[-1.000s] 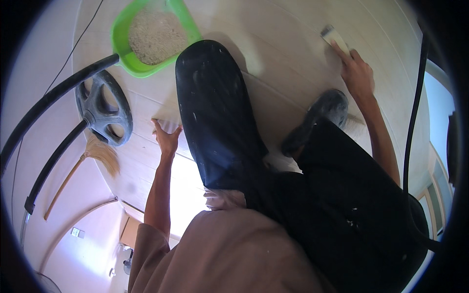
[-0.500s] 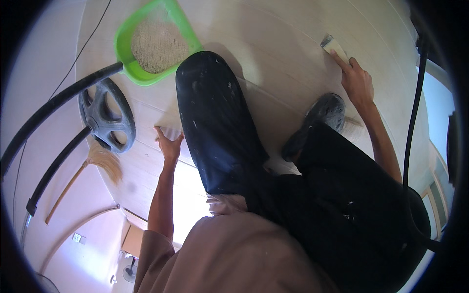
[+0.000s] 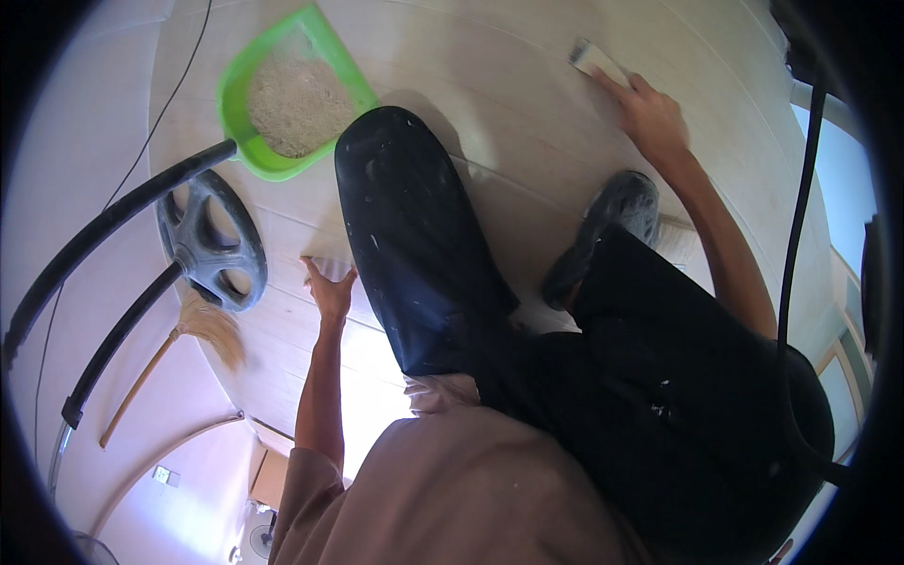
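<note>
My right hand, arm stretched out to the far right, holds a small flat tool with a pale body and a dark grey end against the pale floor. Its exact kind is unclear. Left of my knee, my left hand is low at the floor, thumb and fingers curved around a whitish, streaky piece that I cannot make out. Beyond that hand lies a bright green dustpan holding a heap of pale dust.
A grey spoked wheel-shaped base with a black pole stands at left, near a straw broom. Another black tube runs to the dustpan. A thin cable hangs by the wall. My dark shoe is between my knees and right arm.
My right hand has slid the pale tool leftward and slightly farther away across the floor. My left hand keeps its grip in nearly the same place. The view has shifted slightly.
</note>
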Available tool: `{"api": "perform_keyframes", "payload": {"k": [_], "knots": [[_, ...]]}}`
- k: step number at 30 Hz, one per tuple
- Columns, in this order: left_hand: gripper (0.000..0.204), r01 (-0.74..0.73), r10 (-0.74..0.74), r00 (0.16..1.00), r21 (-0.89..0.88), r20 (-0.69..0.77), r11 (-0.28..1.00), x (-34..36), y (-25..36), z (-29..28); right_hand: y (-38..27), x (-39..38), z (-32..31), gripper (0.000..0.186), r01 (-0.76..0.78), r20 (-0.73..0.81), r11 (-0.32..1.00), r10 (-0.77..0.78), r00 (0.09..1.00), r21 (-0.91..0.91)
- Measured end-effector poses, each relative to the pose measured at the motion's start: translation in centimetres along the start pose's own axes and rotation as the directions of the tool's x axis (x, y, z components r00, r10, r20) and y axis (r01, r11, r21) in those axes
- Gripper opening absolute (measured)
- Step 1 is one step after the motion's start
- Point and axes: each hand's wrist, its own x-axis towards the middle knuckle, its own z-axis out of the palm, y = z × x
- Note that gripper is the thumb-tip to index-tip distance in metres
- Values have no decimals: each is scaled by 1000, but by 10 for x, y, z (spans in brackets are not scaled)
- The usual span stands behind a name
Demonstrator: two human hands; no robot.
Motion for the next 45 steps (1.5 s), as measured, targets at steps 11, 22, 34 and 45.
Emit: {"api": "perform_keyframes", "payload": {"k": [11, 22, 34, 45], "knots": [[127, 14, -13, 1000, -80, 17, 997, -3, -6, -1, 0, -4, -3, 71, -48, 49, 998, 46, 998, 51], [119, -12, 11, 999, 9, 40, 1000, 8, -15, 2, 8, -10, -8, 51, -82, -126, 961, 118, 985, 263], [127, -16, 12, 991, 25, 130, 1000, 12, -16, -3, 109, -219, 20, 48, -433, -52, 697, 558, 828, 572], [117, -82, 82, 994, -8, 70, 997, 56, -87, 4, 133, -204, 44, 38, -415, -13, 741, 495, 869, 528]]}}
